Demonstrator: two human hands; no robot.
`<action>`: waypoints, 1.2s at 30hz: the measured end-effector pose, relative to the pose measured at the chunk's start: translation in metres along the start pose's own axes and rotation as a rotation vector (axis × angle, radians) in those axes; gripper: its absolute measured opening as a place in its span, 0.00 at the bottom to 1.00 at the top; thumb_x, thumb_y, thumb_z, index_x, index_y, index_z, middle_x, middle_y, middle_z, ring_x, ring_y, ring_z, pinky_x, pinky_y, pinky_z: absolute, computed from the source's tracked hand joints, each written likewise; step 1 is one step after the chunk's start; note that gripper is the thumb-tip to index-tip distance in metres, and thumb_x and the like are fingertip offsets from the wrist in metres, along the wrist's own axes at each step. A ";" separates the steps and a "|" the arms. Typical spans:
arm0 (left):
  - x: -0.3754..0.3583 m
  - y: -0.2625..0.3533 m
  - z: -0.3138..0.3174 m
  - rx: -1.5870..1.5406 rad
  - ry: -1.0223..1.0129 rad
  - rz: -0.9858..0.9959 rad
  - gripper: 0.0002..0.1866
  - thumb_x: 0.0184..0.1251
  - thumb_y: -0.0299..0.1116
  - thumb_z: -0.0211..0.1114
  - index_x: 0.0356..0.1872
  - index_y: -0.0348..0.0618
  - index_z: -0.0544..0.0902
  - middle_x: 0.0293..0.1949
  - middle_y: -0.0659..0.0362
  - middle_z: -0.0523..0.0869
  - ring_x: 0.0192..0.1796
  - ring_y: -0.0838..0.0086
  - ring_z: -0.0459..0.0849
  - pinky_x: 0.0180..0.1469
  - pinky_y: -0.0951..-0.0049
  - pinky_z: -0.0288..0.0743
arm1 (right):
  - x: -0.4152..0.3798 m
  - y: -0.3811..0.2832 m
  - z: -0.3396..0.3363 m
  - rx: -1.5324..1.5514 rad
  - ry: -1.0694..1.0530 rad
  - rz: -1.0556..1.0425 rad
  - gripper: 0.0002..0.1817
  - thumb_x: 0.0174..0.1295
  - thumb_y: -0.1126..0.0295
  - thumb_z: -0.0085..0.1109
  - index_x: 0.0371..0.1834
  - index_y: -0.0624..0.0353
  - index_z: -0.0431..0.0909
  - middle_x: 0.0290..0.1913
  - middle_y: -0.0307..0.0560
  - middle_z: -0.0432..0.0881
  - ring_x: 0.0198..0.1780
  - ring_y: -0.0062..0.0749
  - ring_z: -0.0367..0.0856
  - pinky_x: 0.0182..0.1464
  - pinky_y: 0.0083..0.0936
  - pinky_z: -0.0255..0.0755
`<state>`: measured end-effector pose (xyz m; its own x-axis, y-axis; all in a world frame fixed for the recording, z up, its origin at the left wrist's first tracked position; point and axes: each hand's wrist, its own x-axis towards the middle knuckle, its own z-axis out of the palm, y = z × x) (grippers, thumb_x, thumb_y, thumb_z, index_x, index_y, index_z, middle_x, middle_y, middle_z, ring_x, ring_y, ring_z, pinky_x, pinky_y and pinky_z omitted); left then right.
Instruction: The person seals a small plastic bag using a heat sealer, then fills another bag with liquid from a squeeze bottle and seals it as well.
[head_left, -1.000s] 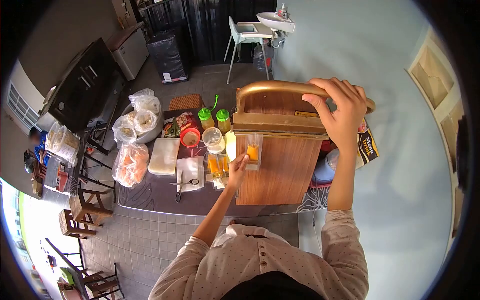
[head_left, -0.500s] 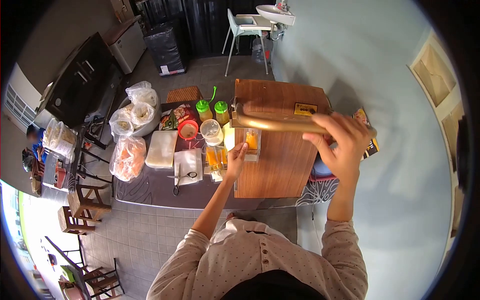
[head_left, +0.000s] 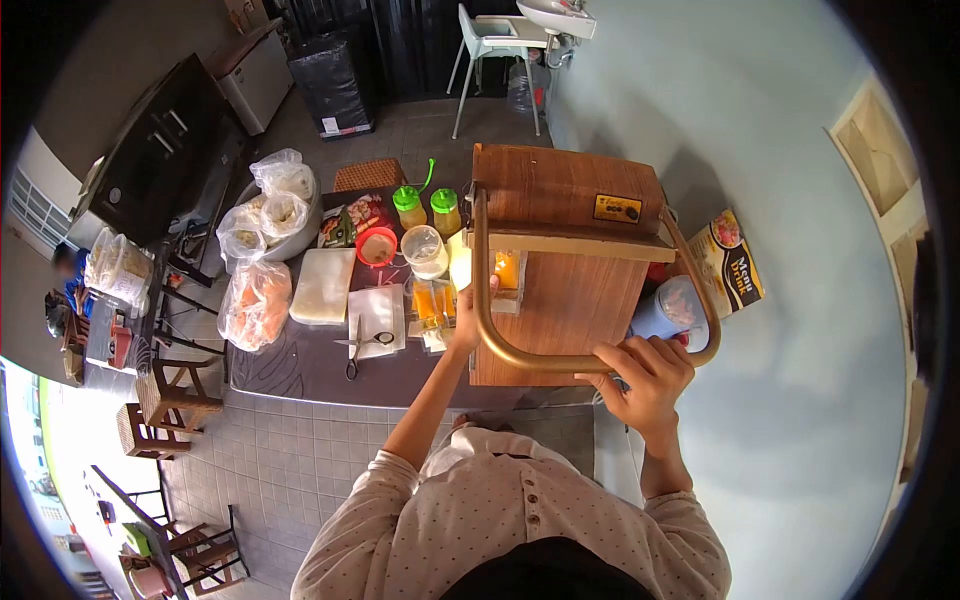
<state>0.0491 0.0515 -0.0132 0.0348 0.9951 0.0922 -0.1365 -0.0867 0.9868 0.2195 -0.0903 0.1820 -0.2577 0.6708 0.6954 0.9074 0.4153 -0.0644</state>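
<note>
My right hand point(head_left: 640, 378) is closed round the front of a gold lever handle point(head_left: 535, 360) on a wood-patterned press-type sealing machine point(head_left: 570, 300). The handle lies low over the machine's front. My left hand point(head_left: 470, 312) is at the machine's left side, pinching the edge of a small clear plastic bag with orange contents point(head_left: 507, 268). The bag's upper end is hidden under the machine's crossbar point(head_left: 570, 246). Left of that hand lie several similar orange packets point(head_left: 434, 303).
Scissors point(head_left: 353, 352) lie on white plastic sheets point(head_left: 378, 318). Nearby stand a clear tub point(head_left: 424, 252), a red-rimmed strainer point(head_left: 377, 247), green-capped bottles point(head_left: 409, 206) and filled plastic bags point(head_left: 256, 305). A blue container point(head_left: 665, 308) and a menu box point(head_left: 727, 262) stand right of the machine.
My right hand has swung the gold handle down and towards me. My left hand has shifted slightly left and stays at the bag, now partly behind the handle.
</note>
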 end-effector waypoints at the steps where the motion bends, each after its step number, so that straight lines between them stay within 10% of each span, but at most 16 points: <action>1: 0.001 -0.002 0.000 0.003 0.001 0.005 0.20 0.63 0.49 0.55 0.18 0.46 0.71 0.18 0.72 0.63 0.24 0.86 0.60 0.25 0.81 0.55 | -0.002 0.000 0.001 0.017 -0.007 0.012 0.14 0.33 0.57 0.68 0.25 0.46 0.80 0.17 0.30 0.69 0.17 0.23 0.67 0.21 0.20 0.55; 36: 0.000 0.006 -0.004 -0.005 -0.075 -0.008 0.21 0.64 0.49 0.54 0.26 0.39 0.76 0.23 0.68 0.71 0.29 0.84 0.66 0.33 0.80 0.62 | -0.030 -0.003 0.019 0.204 -0.200 0.145 0.14 0.35 0.59 0.69 0.27 0.48 0.80 0.20 0.31 0.74 0.21 0.24 0.75 0.22 0.21 0.64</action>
<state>0.0448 0.0513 -0.0075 0.1096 0.9895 0.0939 -0.1406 -0.0781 0.9870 0.2186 -0.0997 0.1472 -0.2094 0.8311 0.5152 0.8591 0.4080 -0.3090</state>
